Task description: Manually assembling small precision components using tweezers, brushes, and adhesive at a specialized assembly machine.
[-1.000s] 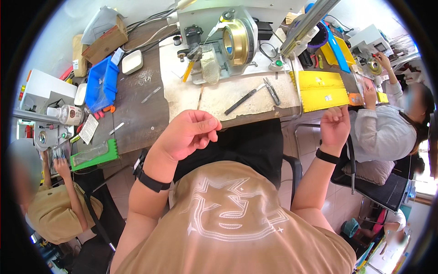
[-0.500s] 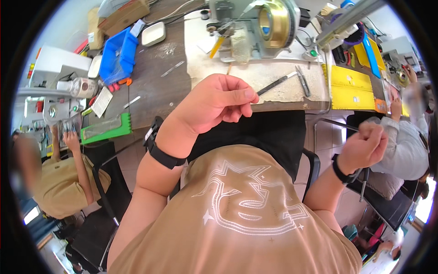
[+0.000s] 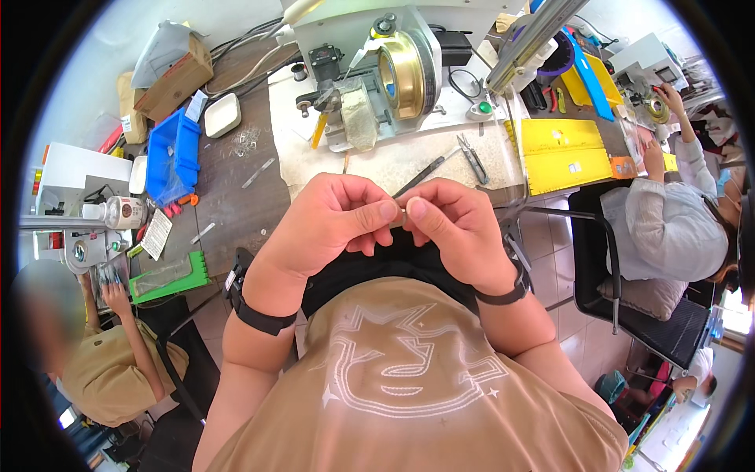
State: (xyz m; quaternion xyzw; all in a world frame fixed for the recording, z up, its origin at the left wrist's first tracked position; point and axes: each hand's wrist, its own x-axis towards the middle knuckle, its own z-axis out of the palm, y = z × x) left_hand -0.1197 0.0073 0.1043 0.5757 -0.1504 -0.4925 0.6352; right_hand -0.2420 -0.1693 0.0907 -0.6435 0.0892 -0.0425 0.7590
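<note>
My left hand (image 3: 338,219) and my right hand (image 3: 456,230) meet fingertip to fingertip just in front of the table's near edge. Each is closed in a pinch of thumb and forefinger. A tiny pale speck shows between the fingertips, too small to name. Just beyond them lies a slim black-handled tool (image 3: 421,176) with a thin metal end, partly covered by my right hand. To its right rests a pair of small metal snips (image 3: 473,160). Both tools are on a pale, stained sheet (image 3: 299,157).
Behind the sheet stands a bench machine with a gold-coloured wheel (image 3: 401,79). Yellow trays (image 3: 558,153) sit right of it. At left are a blue bin (image 3: 174,157), a white dish (image 3: 222,116) and a green tray (image 3: 177,279). Co-workers sit on both sides.
My right hand has come in from the far right to meet my left hand. The left hand has moved slightly down and left in view, and the view itself has shifted.
</note>
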